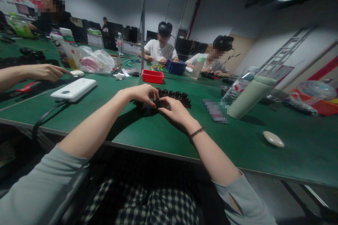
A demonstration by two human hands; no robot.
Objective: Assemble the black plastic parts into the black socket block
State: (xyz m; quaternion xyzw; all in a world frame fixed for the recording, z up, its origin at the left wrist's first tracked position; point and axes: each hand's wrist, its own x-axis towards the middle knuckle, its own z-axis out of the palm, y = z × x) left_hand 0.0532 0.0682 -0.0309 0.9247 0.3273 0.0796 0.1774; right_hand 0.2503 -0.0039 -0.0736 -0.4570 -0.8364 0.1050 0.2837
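Note:
Both my hands meet over the green table, fingers bent around a small black part [158, 103]. My left hand [144, 94] grips it from the left, its fingertips curled down. From the right, my right hand [175, 109] pinches the same part between thumb and fingers. Its exact kind is too dark and too covered to make out. Just behind my fingers lies a row of similar black pieces [177, 95], standing close together. My hands partly hide the near end of that row.
A red bin [152, 76] and a blue box [176, 67] stand beyond my hands. At left lies a white power bank [74, 89] with a cable, near another person's hand [49, 72]. To the right are a phone [215, 111], a green flask [252, 95] and a white oval object [273, 139].

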